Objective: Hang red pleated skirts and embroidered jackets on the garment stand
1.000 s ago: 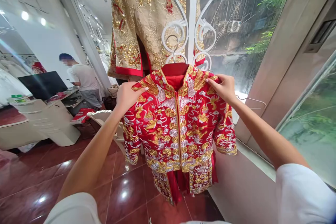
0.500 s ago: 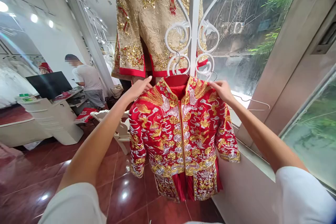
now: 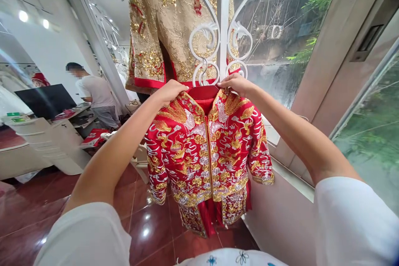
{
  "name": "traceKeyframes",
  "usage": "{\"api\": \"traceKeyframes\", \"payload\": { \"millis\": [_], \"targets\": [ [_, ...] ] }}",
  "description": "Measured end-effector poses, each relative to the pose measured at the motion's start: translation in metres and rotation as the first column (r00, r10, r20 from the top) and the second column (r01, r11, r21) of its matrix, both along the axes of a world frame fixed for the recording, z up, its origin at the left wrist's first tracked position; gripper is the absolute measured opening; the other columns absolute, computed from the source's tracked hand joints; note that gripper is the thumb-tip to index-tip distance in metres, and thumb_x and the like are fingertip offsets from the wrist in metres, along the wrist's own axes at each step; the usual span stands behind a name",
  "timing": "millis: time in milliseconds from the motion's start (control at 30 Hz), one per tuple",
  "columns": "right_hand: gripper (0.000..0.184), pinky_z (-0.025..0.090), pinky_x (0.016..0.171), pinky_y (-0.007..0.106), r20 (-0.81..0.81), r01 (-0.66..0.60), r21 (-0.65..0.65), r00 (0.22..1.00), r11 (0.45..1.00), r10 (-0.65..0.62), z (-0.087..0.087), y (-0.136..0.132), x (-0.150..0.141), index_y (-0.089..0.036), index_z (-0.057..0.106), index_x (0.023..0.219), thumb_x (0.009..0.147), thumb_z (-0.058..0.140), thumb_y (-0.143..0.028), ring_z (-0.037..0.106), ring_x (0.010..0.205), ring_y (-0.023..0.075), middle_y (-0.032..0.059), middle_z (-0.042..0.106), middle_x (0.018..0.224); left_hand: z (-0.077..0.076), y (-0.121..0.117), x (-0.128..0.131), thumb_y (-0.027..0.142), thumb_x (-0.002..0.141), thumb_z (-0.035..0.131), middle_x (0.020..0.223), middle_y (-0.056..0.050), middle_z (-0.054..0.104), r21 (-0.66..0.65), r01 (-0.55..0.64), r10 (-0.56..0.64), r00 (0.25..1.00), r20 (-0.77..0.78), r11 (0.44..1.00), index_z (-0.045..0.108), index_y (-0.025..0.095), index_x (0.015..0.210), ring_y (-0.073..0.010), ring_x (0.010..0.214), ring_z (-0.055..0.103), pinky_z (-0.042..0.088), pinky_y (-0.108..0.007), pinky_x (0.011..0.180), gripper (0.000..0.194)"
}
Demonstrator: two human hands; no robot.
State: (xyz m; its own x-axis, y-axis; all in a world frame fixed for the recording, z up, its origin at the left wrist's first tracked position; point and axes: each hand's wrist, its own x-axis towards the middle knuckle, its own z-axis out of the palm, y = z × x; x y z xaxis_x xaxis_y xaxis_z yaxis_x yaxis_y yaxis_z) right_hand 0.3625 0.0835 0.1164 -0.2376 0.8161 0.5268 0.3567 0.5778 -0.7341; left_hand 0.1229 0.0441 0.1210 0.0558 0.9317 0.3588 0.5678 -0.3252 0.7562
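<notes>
In front of me hangs a red jacket (image 3: 195,153) embroidered in gold and silver, its front closed by a zip. A hanger hook (image 3: 205,72) rises from its collar to the white scrolled metal rack (image 3: 222,20). My left hand (image 3: 174,90) pinches the jacket's collar edge at the left. On the other side of the neck opening, my right hand (image 3: 236,84) grips the collar edge, fingers closed on the cloth. A red pleated skirt with embroidered panels (image 3: 233,208) shows below the jacket hem.
Behind the rack hangs a beige and gold sequinned garment (image 3: 174,29) with red trim. A window (image 3: 264,50) and low wall (image 3: 280,212) stand at right. At left are a person (image 3: 96,95), a black monitor (image 3: 45,100), a white desk (image 3: 40,137) and a pale chair (image 3: 140,160).
Both hands have moved inward from the shoulders to the collar, the right hand farther. The view has shifted slightly to the right, and the jacket still hangs at the rack.
</notes>
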Motion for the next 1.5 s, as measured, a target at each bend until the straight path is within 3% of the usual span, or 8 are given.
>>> {"api": "traceKeyframes", "payload": {
  "millis": [233, 367, 533, 733, 900, 1100, 1300, 1500],
  "targets": [
    [0.022, 0.024, 0.049, 0.025, -0.204, 0.027, 0.045, 0.979, 0.999, -0.018, -0.009, -0.009, -0.013, -0.015, 0.052, 0.056, 0.074, 0.06, -0.024, 0.031, 0.049, 0.0074, -0.0027, 0.039, 0.05, -0.014, -0.011, 0.014, 0.025, 0.072, 0.045, 0.045, 0.004, 0.017, 0.424, -0.017, 0.068, 0.992, -0.106, 0.906, 0.022, 0.019, 0.045, -0.0065, 0.045, 0.017, 0.013, -0.026, 0.049, 0.036],
    [0.027, 0.024, 0.049, 0.026, -0.073, -0.012, 0.068, 0.997, 0.998, 0.017, -0.013, -0.009, -0.01, -0.017, 0.047, 0.057, 0.079, 0.053, -0.03, 0.029, 0.049, 0.008, -0.0034, 0.037, 0.05, -0.017, -0.01, 0.009, 0.028, 0.075, 0.043, 0.047, 0.004, 0.016, 0.412, 0.036, 0.009, 0.994, -0.106, 0.91, 0.02, 0.019, 0.049, -0.0065, 0.045, 0.016, 0.012, -0.026, 0.048, 0.036],
    [0.028, 0.027, 0.058, 0.029, 0.188, 0.187, 0.318, 0.948, 0.93, -0.255, -0.014, -0.008, -0.017, -0.019, 0.037, 0.055, 0.082, 0.045, -0.021, 0.036, 0.055, 0.0111, -0.0006, 0.041, 0.054, -0.015, -0.014, 0.013, 0.024, 0.076, 0.044, 0.045, 0.004, 0.016, 0.382, -0.011, 0.067, 0.989, -0.134, 0.924, 0.021, 0.019, 0.046, -0.0066, 0.044, 0.016, 0.013, -0.027, 0.048, 0.038],
    [0.024, 0.031, 0.065, 0.032, 0.122, 0.332, 0.449, 0.897, 0.829, -0.425, -0.007, -0.006, -0.025, -0.019, 0.041, 0.06, 0.084, 0.041, -0.023, 0.04, 0.063, 0.0152, 0.0039, 0.044, 0.062, 0.004, -0.024, 0.027, 0.017, 0.077, 0.047, 0.043, 0.004, 0.016, 0.41, -0.122, 0.196, 0.97, -0.144, 0.904, 0.021, 0.02, 0.044, -0.0073, 0.044, 0.018, 0.015, -0.028, 0.049, 0.042],
    [0.021, 0.032, 0.072, 0.034, -0.064, 0.457, 0.479, 0.87, 0.749, -0.489, 0.01, 0.0, -0.03, -0.018, 0.048, 0.075, 0.089, 0.035, -0.025, 0.045, 0.076, 0.0193, 0.0066, 0.045, 0.071, 0.022, -0.021, 0.032, 0.023, 0.083, 0.045, 0.049, 0.002, 0.022, 0.568, -0.214, 0.291, 0.956, -0.048, 0.795, 0.03, 0.02, 0.05, -0.0109, 0.052, 0.031, 0.025, -0.028, 0.054, 0.036],
    [0.022, 0.032, 0.069, 0.033, -0.136, 0.525, 0.436, 0.841, 0.731, -0.523, -0.006, 0.009, -0.042, -0.017, 0.049, 0.085, 0.091, 0.029, -0.025, 0.046, 0.073, 0.0192, 0.0068, 0.047, 0.071, -0.004, -0.003, 0.036, 0.03, 0.088, 0.036, 0.057, -0.001, 0.039, 0.596, -0.33, 0.389, 0.921, 0.032, 0.732, 0.041, 0.019, 0.06, -0.0152, 0.065, 0.042, 0.026, -0.028, 0.061, 0.031],
    [0.029, 0.031, 0.066, 0.03, 0.066, 0.208, 0.468, 0.961, 0.859, -0.268, -0.006, 0.01, -0.006, -0.02, 0.039, 0.063, 0.088, 0.041, -0.033, 0.04, 0.064, 0.0139, 0.0007, 0.041, 0.063, -0.019, -0.007, 0.023, 0.04, 0.09, 0.031, 0.058, -0.001, 0.043, 0.62, -0.223, 0.331, 0.942, -0.063, 0.752, 0.049, 0.019, 0.068, -0.0154, 0.063, 0.044, 0.026, -0.028, 0.06, 0.036],
    [0.029, 0.039, 0.065, 0.028, 0.278, -0.16, 0.12, 0.953, 0.98, 0.122, -0.02, -0.003, 0.037, -0.018, 0.06, 0.081, 0.075, 0.06, -0.047, 0.05, 0.067, 0.0136, 0.0011, 0.059, 0.075, -0.036, -0.025, -0.006, 0.055, 0.084, 0.038, 0.082, -0.007, 0.061, 0.469, 0.001, 0.207, 0.897, -0.391, 0.883, 0.056, 0.015, 0.097, -0.0206, 0.077, 0.054, 0.036, -0.027, 0.069, 0.045]
  ]
}}
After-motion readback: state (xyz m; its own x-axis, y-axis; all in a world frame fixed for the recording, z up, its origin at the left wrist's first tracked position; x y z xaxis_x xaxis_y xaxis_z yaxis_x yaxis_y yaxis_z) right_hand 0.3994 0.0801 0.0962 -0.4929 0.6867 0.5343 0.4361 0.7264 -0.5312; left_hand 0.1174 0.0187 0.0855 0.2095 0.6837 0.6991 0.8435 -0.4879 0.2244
